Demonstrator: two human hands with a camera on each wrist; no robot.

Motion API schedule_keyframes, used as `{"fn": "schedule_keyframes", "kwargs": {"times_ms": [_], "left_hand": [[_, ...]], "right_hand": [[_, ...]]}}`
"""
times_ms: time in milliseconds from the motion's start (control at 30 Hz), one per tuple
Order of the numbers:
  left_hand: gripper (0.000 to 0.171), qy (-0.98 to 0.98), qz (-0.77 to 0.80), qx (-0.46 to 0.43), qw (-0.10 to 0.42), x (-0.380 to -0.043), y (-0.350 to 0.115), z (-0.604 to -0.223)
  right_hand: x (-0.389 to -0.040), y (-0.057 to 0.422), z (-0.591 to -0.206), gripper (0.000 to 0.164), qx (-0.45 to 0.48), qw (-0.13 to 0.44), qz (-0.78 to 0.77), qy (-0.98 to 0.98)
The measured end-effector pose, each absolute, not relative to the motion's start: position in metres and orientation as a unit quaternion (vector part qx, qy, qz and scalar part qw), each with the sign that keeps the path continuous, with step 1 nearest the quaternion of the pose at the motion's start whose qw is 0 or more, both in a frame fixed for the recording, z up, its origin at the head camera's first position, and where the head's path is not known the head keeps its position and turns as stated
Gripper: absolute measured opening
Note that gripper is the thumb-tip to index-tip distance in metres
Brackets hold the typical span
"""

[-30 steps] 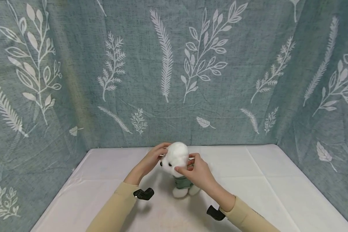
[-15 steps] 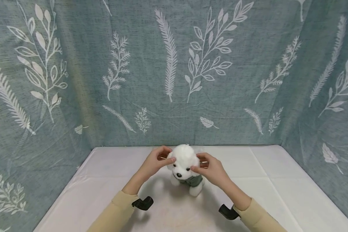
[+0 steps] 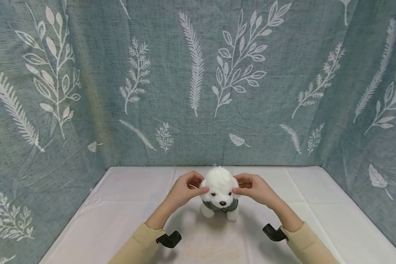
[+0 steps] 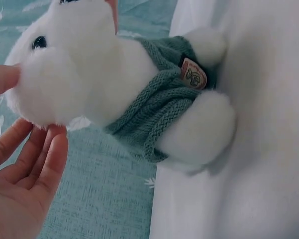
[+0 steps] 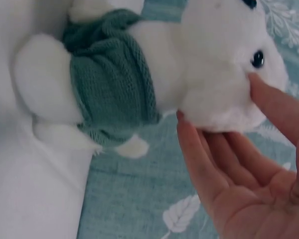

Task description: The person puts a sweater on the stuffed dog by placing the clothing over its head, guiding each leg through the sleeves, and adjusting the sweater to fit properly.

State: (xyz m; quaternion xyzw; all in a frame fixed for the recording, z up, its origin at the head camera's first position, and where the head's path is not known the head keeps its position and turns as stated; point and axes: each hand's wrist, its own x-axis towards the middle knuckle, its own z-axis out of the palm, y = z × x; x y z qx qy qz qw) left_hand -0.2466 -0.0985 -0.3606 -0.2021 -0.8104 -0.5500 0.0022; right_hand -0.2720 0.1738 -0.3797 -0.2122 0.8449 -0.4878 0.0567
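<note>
A white plush dog [image 3: 219, 183] with black eyes and nose stands upright on the white cloth, its face toward me. It wears a green knitted sweater [image 5: 112, 74], which has a small label [image 4: 193, 73] on the chest in the left wrist view. My left hand [image 3: 184, 189] holds one side of the head, thumb beside the eye and fingers behind the ear. On the other side my right hand [image 3: 255, 189] pinches the other ear the same way, with its thumb [image 5: 274, 102] just below the eye. The dog's back and tail are mostly hidden.
A white cloth [image 3: 125, 205] covers the table. Blue-green curtains [image 3: 165, 73] with white leaf patterns hang at the back and both sides. Black wrist devices [image 3: 169, 239] show at both beige sleeves [image 3: 138, 244].
The plush dog has turned from facing left to facing me, and sits slightly farther right in view. Both hands have shifted right, and the left thumb has come round to the front of the head.
</note>
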Motion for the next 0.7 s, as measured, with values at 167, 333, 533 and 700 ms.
{"fn": "schedule_keyframes", "kwargs": {"times_ms": [167,333,533,700], "left_hand": [[0.027,-0.803,-0.56,-0.204,-0.008,-0.248,-0.096,-0.365],[0.029,-0.799,-0.569,-0.196,-0.008,-0.263,-0.097,-0.384],[0.027,-0.807,-0.549,-0.214,0.041,-0.271,-0.1,-0.395],[0.034,-0.874,-0.368,-0.242,0.204,-0.27,-0.117,-0.395]], "right_hand": [[-0.275,0.18,-0.38,0.051,-0.228,0.073,-0.488,0.839],[-0.276,0.18,-0.382,0.05,-0.23,0.082,-0.494,0.835],[-0.276,0.184,-0.383,0.046,-0.234,0.057,-0.468,0.85],[-0.272,0.202,-0.386,0.053,-0.233,-0.055,-0.339,0.91]]}}
